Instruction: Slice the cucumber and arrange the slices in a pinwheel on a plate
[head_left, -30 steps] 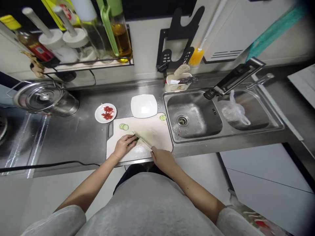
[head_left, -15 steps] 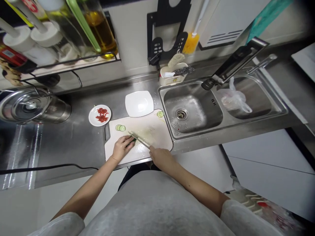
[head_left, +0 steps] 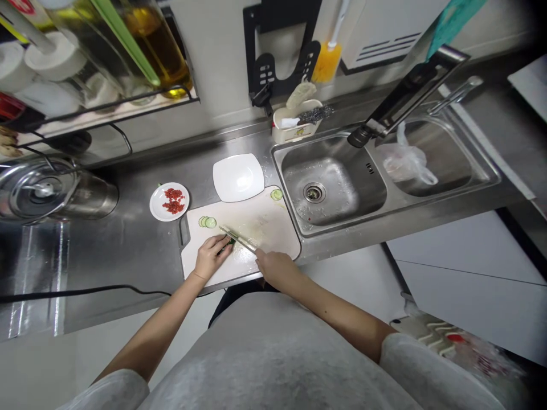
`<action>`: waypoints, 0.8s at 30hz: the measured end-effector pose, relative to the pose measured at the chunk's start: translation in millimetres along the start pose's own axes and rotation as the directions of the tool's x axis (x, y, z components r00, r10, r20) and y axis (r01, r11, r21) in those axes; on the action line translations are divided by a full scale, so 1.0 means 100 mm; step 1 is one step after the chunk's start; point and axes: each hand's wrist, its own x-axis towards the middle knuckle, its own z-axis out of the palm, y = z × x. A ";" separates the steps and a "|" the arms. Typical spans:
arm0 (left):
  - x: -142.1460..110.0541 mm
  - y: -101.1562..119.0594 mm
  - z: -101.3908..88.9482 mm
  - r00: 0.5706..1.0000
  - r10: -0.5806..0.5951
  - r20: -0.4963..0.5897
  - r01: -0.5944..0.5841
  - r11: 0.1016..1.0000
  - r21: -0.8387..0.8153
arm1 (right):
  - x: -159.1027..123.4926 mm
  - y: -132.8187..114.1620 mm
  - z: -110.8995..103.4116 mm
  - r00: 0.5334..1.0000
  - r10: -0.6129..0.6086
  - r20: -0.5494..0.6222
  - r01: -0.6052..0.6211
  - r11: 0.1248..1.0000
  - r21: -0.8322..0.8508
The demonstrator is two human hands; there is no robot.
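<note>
Closely around the board [head_left: 265, 222] stood several things: a dish [head_left: 239, 177] met its far edge, a plate [head_left: 157, 209] of red bits [head_left: 174, 200] sat near its far left corner, and the sink [head_left: 335, 196] lay just beside its right edge. A pot [head_left: 96, 196] stood farther left, with a cord [head_left: 106, 288] running along the counter [head_left: 137, 245] nearer the person. Behind the sink was a caddy [head_left: 294, 132] holding a scourer [head_left: 315, 114]; a bag [head_left: 408, 163] lay in the right basin, and the faucet [head_left: 404, 99] slanted over the divider.

On the board, the left hand [head_left: 209, 257] had its fingers closed over the cucumber [head_left: 231, 241], hiding much of it. The right hand [head_left: 277, 270] was wrapped round the handle of the knife [head_left: 240, 238], whose blade slanted alongside the cucumber, close to the left fingertips.

The board was pale, flat and wet in patches, its corners rounded. Thin round slices [head_left: 207, 222] with green rims overlapped near its left end, and more pale green slices [head_left: 276, 195] lay at the far right corner. The dish was glossy white and squarish, the plate round; the counter was brushed metal, the bag thin, crumpled plastic.
</note>
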 end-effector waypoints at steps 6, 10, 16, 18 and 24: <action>0.00 -0.02 0.01 1.000 0.018 -0.007 -0.018 1.000 0.012 | 0.00 0.00 -0.01 1.000 0.006 0.008 -0.006 1.000 -0.010; 0.00 -0.03 0.01 1.000 0.022 -0.005 -0.022 1.000 0.013 | 0.03 0.01 0.00 1.000 -0.014 0.007 0.014 1.000 -0.005; 0.00 -0.04 0.02 1.000 0.031 -0.003 -0.031 1.000 0.006 | 0.07 0.03 0.02 1.000 -0.018 -0.001 0.018 1.000 0.013; 0.00 -0.04 0.01 1.000 0.030 0.000 -0.030 1.000 0.008 | 0.08 0.03 0.04 1.000 -0.017 -0.010 0.017 1.000 0.010; 0.01 -0.02 0.01 1.000 0.003 0.007 -0.003 1.000 0.013 | 0.10 0.06 0.05 1.000 -0.020 0.002 0.020 1.000 0.018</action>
